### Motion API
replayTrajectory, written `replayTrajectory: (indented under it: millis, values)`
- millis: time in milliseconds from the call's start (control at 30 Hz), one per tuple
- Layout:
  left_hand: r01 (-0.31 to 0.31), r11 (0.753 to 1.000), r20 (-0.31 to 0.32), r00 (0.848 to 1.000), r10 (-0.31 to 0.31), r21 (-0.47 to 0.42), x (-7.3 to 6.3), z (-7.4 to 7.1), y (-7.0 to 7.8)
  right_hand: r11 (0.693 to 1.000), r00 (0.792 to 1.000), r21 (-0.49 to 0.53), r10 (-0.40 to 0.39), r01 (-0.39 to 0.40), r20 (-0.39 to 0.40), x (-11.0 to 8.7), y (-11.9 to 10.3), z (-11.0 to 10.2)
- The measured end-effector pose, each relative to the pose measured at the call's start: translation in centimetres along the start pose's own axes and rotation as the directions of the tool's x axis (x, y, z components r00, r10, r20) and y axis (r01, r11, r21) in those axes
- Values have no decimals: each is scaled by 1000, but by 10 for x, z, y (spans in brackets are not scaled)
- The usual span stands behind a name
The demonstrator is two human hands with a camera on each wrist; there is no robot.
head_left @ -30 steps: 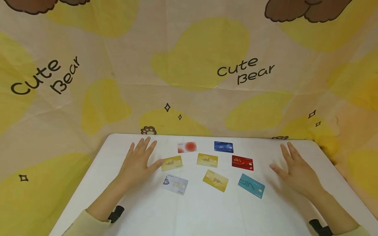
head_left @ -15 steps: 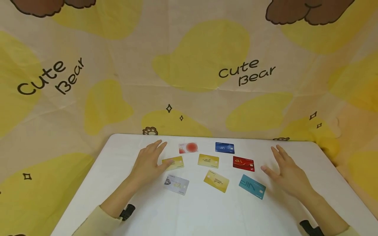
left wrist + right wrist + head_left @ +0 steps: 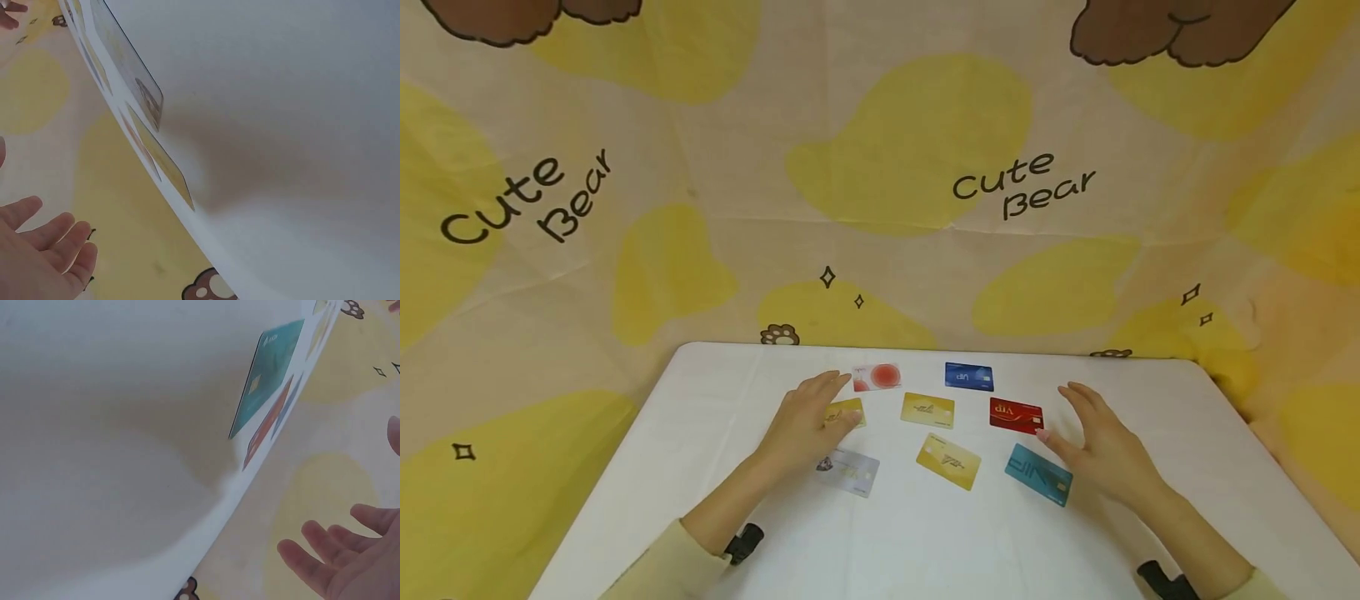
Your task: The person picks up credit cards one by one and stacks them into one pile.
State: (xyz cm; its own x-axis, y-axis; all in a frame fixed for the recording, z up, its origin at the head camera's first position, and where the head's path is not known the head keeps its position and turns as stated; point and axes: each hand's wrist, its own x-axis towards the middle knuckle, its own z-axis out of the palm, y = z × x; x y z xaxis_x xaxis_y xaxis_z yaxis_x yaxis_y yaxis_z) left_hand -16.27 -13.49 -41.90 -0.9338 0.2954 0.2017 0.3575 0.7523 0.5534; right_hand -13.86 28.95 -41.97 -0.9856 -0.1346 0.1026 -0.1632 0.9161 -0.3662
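Note:
Several plastic cards lie flat and apart on the white table. My left hand (image 3: 802,422), fingers loosely bent and holding nothing, hovers over the left gold card (image 3: 848,410) and partly covers it. Just below that hand lies a silver card (image 3: 852,472); a white card with a red circle (image 3: 877,377) is beyond its fingertips. My right hand (image 3: 1112,454), also holding nothing, hovers right of the red card (image 3: 1017,414) and the teal card (image 3: 1039,474), its thumb tip at the red card's corner. Both wrist views show each hand raised above the tabletop, fingers spread.
Between the hands lie a middle gold card (image 3: 928,409), a tilted gold card (image 3: 949,461) and, farther back, a blue card (image 3: 969,376). A patterned cloth (image 3: 880,167) hangs behind the white table (image 3: 910,546), close along its back edge.
Both hands have moved inward over the table, the left to the right across the left gold card, the right to the left toward the red and teal cards. The cards stay in place.

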Motion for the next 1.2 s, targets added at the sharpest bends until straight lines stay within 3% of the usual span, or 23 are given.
replayTrajectory:
  millis: [133,400,600,800,933,1200]
  values:
    - [7,999,30,1000,-6,-39,3,6,8,999,1000,33,1,-1,7,-1,-6,5]
    - [-1,994,65,998,8,-107,9,17,20,948,996,316,23,-47,81,-3,-24,13]
    - [32,975,108,994,-8,-219,13,26,25,929,993,364,33,-72,114,-1,-34,20]
    - [134,922,185,980,-70,-363,17,33,33,913,990,399,31,-85,140,2,-39,28]
    - [181,914,224,969,-103,-364,20,39,37,910,980,390,72,-142,188,3,-45,32]
    - [195,918,279,955,-98,-344,27,51,39,874,959,425,139,-236,246,5,-55,42]
